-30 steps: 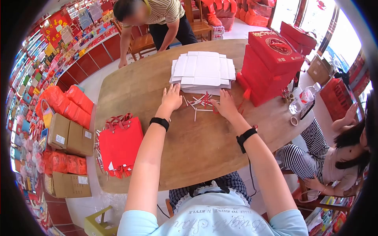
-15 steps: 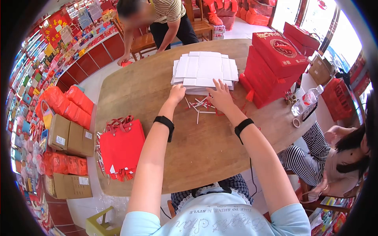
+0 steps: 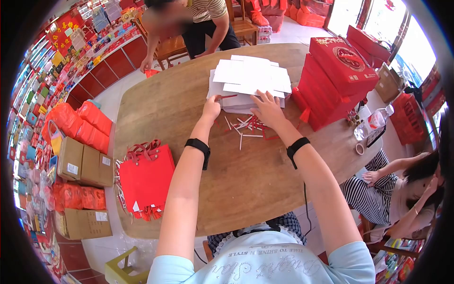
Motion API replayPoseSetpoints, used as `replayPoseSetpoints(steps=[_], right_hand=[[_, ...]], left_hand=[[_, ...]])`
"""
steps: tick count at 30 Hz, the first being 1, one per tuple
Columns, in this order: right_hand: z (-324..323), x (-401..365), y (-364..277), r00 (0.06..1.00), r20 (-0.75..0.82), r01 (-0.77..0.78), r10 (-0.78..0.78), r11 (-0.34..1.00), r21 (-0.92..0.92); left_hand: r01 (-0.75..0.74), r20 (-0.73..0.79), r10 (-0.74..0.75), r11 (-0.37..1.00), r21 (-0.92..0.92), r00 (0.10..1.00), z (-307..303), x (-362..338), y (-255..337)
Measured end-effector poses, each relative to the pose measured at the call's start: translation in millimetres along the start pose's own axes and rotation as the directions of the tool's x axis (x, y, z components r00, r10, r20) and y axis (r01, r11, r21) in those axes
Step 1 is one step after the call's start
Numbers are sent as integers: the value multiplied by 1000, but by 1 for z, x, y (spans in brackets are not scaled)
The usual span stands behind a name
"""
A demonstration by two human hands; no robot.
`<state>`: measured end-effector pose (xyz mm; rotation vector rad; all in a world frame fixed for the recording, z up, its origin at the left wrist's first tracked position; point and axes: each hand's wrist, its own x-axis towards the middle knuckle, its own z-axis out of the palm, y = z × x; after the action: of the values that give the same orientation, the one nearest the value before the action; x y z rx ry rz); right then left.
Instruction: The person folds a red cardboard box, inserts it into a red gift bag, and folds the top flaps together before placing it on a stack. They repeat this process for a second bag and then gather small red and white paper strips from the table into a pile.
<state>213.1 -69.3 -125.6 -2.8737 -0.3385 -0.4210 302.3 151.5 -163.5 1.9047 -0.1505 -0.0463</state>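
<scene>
A stack of flat white cardboard sheets [image 3: 255,75] lies across the table from me, its top sheets slightly askew. My left hand [image 3: 212,108] is closed at the stack's near left corner, with a thin red strip [image 3: 229,96] sticking out from its fingertips. At the near right edge, my right hand [image 3: 268,110] is open, fingers spread and touching the cardboard. Loose white and red strips [image 3: 246,124] are scattered on the wood just in front of the stack, between my hands.
Red gift boxes [image 3: 331,80] are piled right of the stack. A plastic bottle [image 3: 373,122] and a tape roll [image 3: 360,149] stand near the right edge. Red bags [image 3: 145,177] lie at the table's left. One person sits at the right; another bends beyond the table [image 3: 227,199].
The top of the stack now shows plain white sheets lying askew instead of creased ones. A red strip now shows at my left fingertips. The seated person's arms have moved.
</scene>
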Motion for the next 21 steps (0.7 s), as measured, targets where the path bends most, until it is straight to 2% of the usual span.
replayPoseSetpoints(steps=[5, 7, 9, 12, 16, 19, 21], right_hand=[[3, 0, -1, 1000, 4, -7, 8, 1000, -22], [0, -3, -3, 999, 50, -19, 21, 999, -34], [2, -3, -3, 998, 53, -23, 24, 999, -29], [6, -1, 0, 999, 37, -16, 17, 1000, -13], [8, 0, 3, 999, 34, -8, 8, 1000, 3], [8, 1, 3, 999, 35, -14, 14, 1000, 6], [8, 1, 3, 999, 39, -18, 18, 1000, 1]], left_hand=[[64, -37, -65, 998, -29, 997, 10, 9, -1], [82, -49, -84, 995, -52, 995, 14, 15, -6], [59, -135, -41, 989, 136, 990, 16, 18, -9], [43, -180, -16, 988, 151, 984, 18, 19, -12], [56, -143, -35, 988, 144, 989, 11, 15, -5], [2, -123, 13, 993, 115, 992, 6, 11, -7], [-97, -122, 123, 974, 205, 985, 2, 6, 0]])
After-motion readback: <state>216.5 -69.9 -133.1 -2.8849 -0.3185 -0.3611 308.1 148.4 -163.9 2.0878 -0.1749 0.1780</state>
